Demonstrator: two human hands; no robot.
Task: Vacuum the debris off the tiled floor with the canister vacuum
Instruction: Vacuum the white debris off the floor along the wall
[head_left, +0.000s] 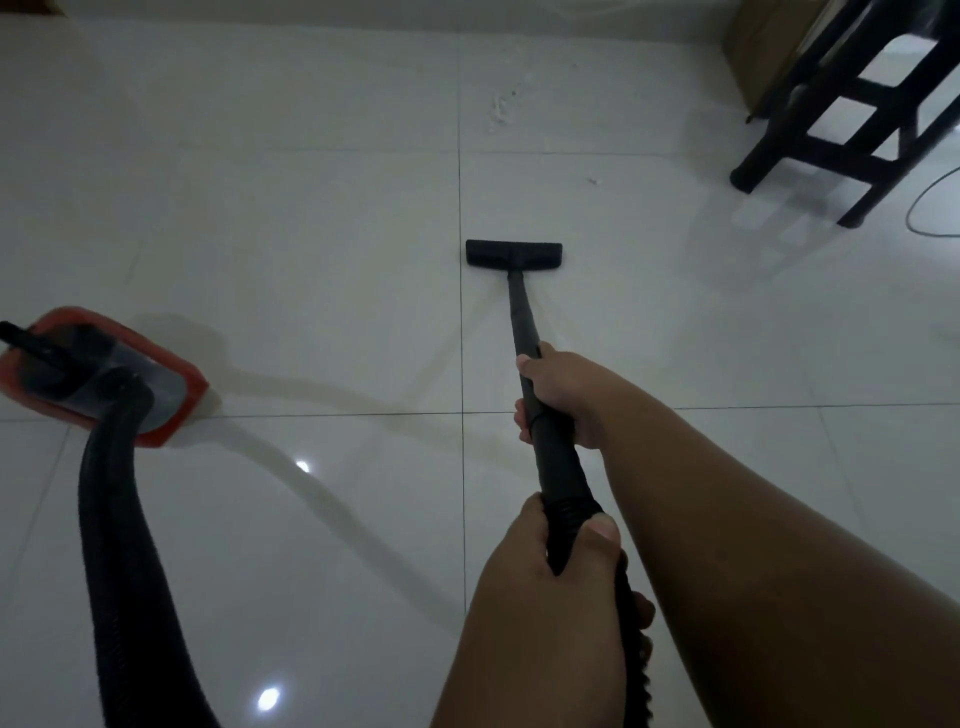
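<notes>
A black vacuum wand (519, 317) runs from my hands down to a flat black floor nozzle (513, 253) resting on the white tiled floor (291, 218). My right hand (563, 397) grips the wand partway up. Below it, my left hand (558, 561) grips the ribbed cuff where the hose joins the wand. The ribbed black hose (117, 519) loops to the red and grey canister (104, 374) at the left. White crumbs of debris (500, 108) lie beyond the nozzle, and one small speck (593, 181) lies to its right.
A dark wooden stool (841, 104) stands at the upper right, with a cardboard box (753, 52) behind it. A thin cable (930, 208) curls on the floor at the right edge. Open tiles stretch across the middle and left.
</notes>
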